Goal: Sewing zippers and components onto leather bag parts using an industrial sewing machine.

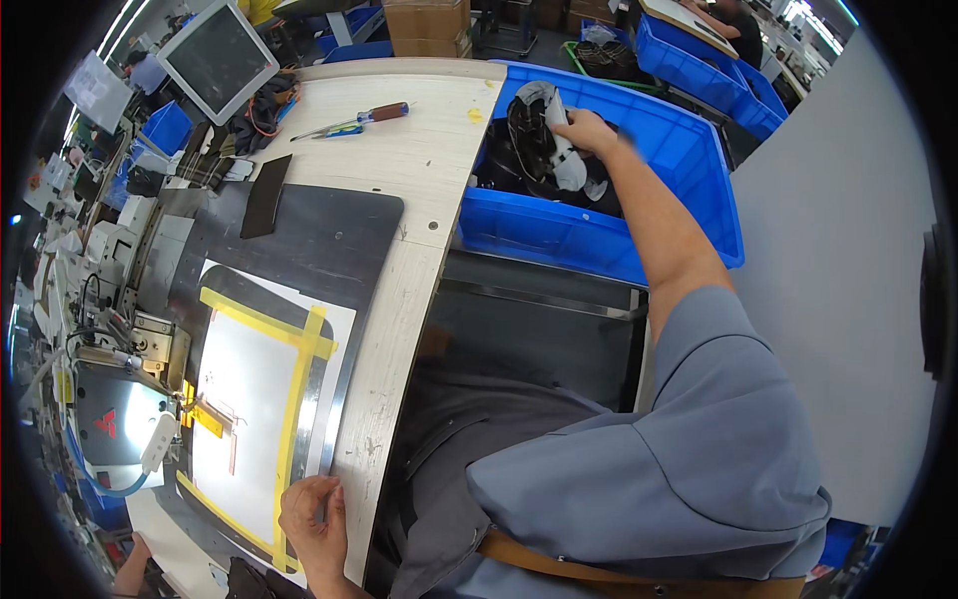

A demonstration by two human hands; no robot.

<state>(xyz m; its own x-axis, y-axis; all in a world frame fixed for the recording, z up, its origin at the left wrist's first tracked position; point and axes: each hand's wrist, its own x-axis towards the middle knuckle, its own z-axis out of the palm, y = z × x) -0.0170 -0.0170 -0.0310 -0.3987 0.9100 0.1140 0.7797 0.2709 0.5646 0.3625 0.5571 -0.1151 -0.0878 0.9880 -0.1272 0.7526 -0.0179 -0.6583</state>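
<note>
From where I stand, the person's right hand (587, 132) reaches out over the blue bin (554, 237) and grips a grey-and-black bundle (539, 125), which sits inside, toward the bin's left side. The left hand (317, 514) hangs with fingers curled and thumb drawn near them, close to the lower right corner of a white sheet (244, 359) framed in yellow tape (291, 429); I can't tell whether it holds anything. A screwdriver (384, 112) lies farther back on the pale tabletop (424, 140).
</note>
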